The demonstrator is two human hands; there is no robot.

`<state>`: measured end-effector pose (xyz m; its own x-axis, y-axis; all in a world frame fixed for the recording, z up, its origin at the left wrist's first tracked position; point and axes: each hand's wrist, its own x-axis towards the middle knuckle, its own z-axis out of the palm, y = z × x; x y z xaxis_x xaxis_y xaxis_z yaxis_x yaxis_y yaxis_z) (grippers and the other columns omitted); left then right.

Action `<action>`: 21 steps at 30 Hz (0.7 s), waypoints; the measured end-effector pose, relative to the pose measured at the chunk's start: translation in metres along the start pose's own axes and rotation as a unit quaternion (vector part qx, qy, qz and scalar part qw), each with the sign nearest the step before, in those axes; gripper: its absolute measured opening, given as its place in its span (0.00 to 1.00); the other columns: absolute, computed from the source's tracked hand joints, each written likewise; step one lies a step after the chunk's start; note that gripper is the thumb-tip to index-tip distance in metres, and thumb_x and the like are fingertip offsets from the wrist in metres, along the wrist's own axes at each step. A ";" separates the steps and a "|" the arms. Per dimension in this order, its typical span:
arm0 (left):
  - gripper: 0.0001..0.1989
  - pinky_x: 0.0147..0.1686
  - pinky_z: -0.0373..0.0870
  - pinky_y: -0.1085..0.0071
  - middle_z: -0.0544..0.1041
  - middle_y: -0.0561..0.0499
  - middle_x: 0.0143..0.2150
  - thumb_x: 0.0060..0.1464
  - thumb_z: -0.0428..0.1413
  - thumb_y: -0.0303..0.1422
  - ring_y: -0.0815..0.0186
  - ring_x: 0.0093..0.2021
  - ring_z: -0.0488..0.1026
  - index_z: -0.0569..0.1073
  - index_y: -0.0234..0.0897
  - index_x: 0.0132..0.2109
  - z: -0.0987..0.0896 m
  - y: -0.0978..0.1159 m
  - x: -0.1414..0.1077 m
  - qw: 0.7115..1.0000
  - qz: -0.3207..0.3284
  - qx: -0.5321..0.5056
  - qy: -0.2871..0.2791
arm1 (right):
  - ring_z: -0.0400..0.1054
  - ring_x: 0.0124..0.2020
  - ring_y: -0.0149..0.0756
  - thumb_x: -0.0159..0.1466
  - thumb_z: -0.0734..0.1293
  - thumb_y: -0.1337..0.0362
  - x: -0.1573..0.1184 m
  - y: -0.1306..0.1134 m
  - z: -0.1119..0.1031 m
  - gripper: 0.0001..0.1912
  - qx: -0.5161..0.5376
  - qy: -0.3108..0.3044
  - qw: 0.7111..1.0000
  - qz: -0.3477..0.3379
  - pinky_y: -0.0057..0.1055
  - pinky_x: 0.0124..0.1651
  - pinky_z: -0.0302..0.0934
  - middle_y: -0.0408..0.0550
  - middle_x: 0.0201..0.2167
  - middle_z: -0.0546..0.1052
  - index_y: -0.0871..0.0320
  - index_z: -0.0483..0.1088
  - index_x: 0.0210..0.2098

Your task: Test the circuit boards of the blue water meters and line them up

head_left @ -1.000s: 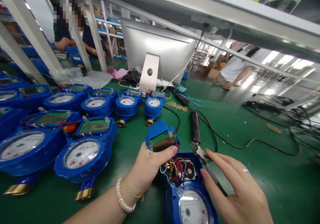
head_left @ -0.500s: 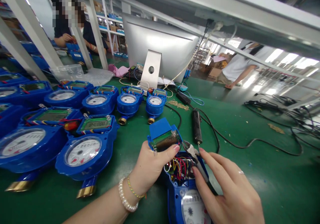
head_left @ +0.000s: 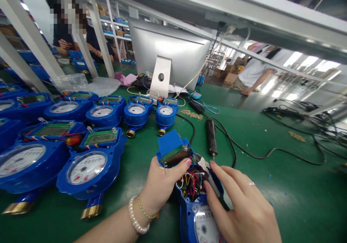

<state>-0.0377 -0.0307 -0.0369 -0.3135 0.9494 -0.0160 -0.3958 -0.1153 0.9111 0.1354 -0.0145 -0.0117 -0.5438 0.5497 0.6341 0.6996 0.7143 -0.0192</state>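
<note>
My left hand [head_left: 165,178] grips a blue display module [head_left: 172,147] with a circuit board and a coiled spring, tilted up above an opened blue meter [head_left: 187,214]. Red, yellow, white and black wires [head_left: 192,181] bunch inside the meter's open compartment. Between thumb and fingers, my right hand [head_left: 238,199] holds pliers [head_left: 207,170], their jaws beside the module's right edge, over the wires. The exact contact of the jaws is too small to tell. Just beyond the pliers, a black electric screwdriver [head_left: 211,136] lies on the green table [head_left: 252,134].
Several blue meters [head_left: 89,167] fill the left side. Small screws [head_left: 191,113] lie in a pile near a monitor [head_left: 168,51]. Black cables [head_left: 298,116] run across the right. Shelf posts and a crossbar stand ahead; two persons are beyond.
The view has shifted slightly, so things sit a little further left. Both hands keep their holds on the module and the pliers, with barely any movement between them.
</note>
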 end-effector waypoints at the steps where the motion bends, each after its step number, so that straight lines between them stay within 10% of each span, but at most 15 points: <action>1: 0.09 0.47 0.74 0.67 0.82 0.49 0.40 0.50 0.64 0.31 0.62 0.41 0.78 0.78 0.34 0.40 0.001 -0.001 0.000 1.000 -0.001 -0.006 -0.001 | 0.69 0.39 0.39 0.65 0.63 0.60 0.000 -0.001 0.000 0.18 -0.005 0.002 1.000 0.001 0.35 0.42 0.62 0.53 0.42 0.74 0.64 0.69 0.51; 21: 0.06 0.40 0.74 0.72 0.81 0.52 0.33 0.51 0.63 0.33 0.67 0.35 0.76 0.78 0.34 0.34 -0.001 -0.007 0.000 1.000 -0.007 -0.004 0.019 | 0.71 0.37 0.36 0.66 0.61 0.61 0.005 -0.002 0.002 0.15 -0.021 -0.004 1.000 0.008 0.33 0.40 0.63 0.49 0.41 0.75 0.62 0.71 0.48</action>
<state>-0.0359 -0.0297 -0.0435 -0.3405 0.9392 -0.0439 -0.4071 -0.1052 0.9073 0.1306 -0.0122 -0.0107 -0.5353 0.5650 0.6278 0.7270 0.6866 0.0021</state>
